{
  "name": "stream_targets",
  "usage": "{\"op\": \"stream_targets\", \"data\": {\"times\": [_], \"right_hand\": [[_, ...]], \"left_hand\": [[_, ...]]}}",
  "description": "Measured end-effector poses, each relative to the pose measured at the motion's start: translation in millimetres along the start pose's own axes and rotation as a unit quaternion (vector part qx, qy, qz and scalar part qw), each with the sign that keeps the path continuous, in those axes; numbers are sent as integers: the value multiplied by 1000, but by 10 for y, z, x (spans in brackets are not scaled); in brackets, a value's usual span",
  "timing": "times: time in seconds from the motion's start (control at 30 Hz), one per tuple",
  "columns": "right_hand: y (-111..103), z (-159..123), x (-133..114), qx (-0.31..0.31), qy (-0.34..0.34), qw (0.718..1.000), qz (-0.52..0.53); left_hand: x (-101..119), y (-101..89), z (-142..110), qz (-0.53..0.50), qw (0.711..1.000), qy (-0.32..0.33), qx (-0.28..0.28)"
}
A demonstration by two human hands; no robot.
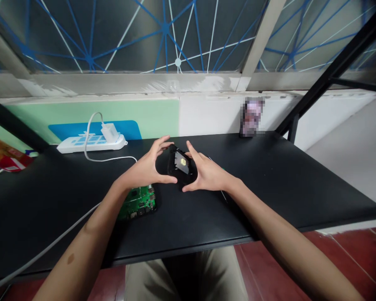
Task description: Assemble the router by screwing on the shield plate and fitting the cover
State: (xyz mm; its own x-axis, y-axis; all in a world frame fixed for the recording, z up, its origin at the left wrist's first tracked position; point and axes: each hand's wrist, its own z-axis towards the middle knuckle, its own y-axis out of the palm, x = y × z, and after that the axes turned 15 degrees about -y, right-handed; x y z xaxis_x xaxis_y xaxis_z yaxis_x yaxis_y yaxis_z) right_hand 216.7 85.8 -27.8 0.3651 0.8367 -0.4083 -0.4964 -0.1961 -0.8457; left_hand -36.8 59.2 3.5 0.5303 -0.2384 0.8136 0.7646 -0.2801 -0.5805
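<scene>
Between my two hands, above the dark table, is a black part with a metal plate point(181, 163) on its face. A small pale yellow square sits in the middle of that plate. My left hand point(148, 165) curves around the left side of the part, thumb low and fingers at its top. On the other side, my right hand point(207, 169) grips the right edge, with its thumb below and fingers above. A green circuit board point(141, 200) lies on the table under my left forearm, which hides part of it. A thin, pointed item point(224, 196) shows partly beneath my right wrist.
A white power strip point(72, 144) with a plugged-in charger point(110, 133) stands at the back left; its white cable point(90, 156) runs across the table point(288, 179). A red-orange packet point(8, 154) lies far left. A blurred-out upright object point(252, 117) leans on the back wall.
</scene>
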Motion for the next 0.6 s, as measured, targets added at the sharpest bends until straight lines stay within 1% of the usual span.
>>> {"op": "stream_targets", "data": {"times": [0.2, 0.6], "right_hand": [[-6, -5, 23, -8, 1, 1000, -14], [-83, -20, 22, -22, 27, 998, -50]], "left_hand": [[-43, -24, 2, 28, 999, -27, -8], [-145, -31, 36, 100, 994, -36, -6]]}}
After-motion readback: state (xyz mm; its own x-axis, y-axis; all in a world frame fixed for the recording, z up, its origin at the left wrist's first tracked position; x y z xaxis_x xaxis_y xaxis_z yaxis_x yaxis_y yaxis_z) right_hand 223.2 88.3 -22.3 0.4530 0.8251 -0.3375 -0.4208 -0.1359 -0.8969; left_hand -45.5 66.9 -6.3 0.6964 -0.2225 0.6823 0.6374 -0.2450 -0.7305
